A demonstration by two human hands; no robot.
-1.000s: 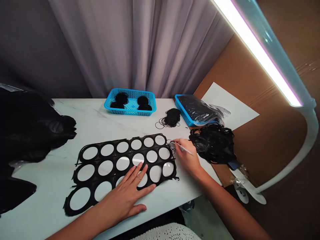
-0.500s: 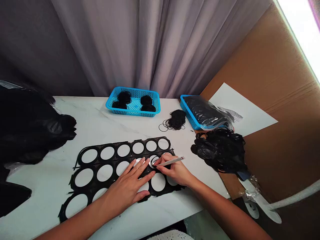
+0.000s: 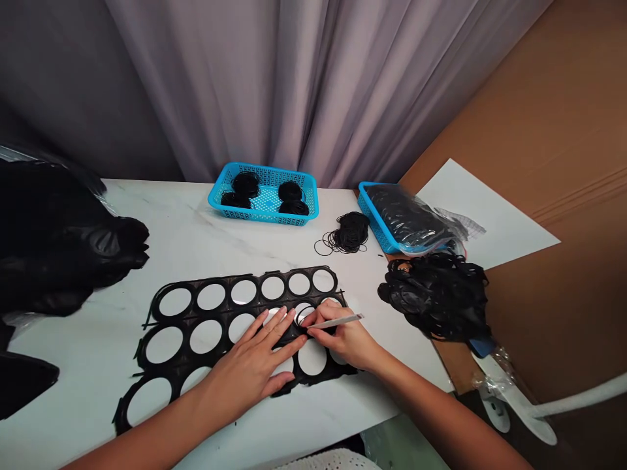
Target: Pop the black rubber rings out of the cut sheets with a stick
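Note:
A black sheet [image 3: 193,319] with rows of large round holes lies on the white table. My left hand [image 3: 252,359] rests flat across its middle, fingers stretched out and slightly spread. In my right hand [image 3: 349,339] a slim, pale, pen-like tool [image 3: 340,320] is pinched, its tip down at a hole's edge just right of my left fingertips. A thin black curved strip [image 3: 298,314], which looks like part of a ring, shows inside that hole beside my right fingers. Those fingers partly cover the hole, and I cannot tell whether they also touch the strip.
A blue basket [image 3: 264,217] with several bundles of thin black rings stands at the back. Right of it lie a loose ring bundle [image 3: 353,232], a bagged black stack [image 3: 409,215] in another basket, and a black scrap pile [image 3: 435,297]. Black sheets [image 3: 73,241] fill the left.
The view has shifted slightly. Both hands keep nearly the same place on the black sheet, and the tool stays in my right hand. The curved strip shows a little differently in the hole.

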